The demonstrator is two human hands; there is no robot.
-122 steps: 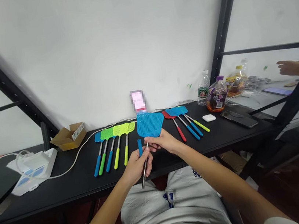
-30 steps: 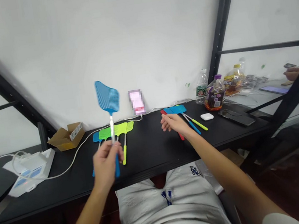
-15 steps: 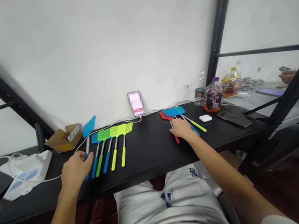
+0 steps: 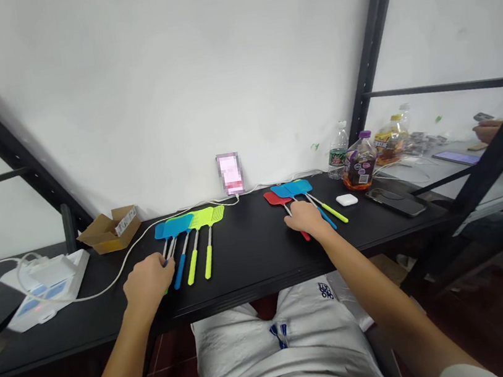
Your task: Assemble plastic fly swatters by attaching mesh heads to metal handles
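My left hand [image 4: 150,281] is closed on the handle of a blue fly swatter [image 4: 178,225], whose flat head rests over the row on the left. That row also holds yellow-green fly swatters [image 4: 202,218] and other blue ones, partly covered. At the right, the fingers of my right hand [image 4: 306,218] are closed around a red fly swatter [image 4: 276,198], hiding the middle of it. Beside that hand lie overlapping blue fly swatters [image 4: 296,188] and one with a yellow-green handle [image 4: 334,213].
On the black desk [image 4: 241,246] a phone [image 4: 231,174] leans on the wall. A cardboard box [image 4: 110,231] and white power strip [image 4: 51,291] stand left. Bottles [image 4: 360,164], a white case [image 4: 347,200] and a dark phone [image 4: 395,201] are right. A person's hand [image 4: 489,130] shows beyond the frame.
The blue fly swatter, in both hands at first, went left in my left hand and came down over the row. My right hand reached the red fly swatter, whose head has shifted slightly left.
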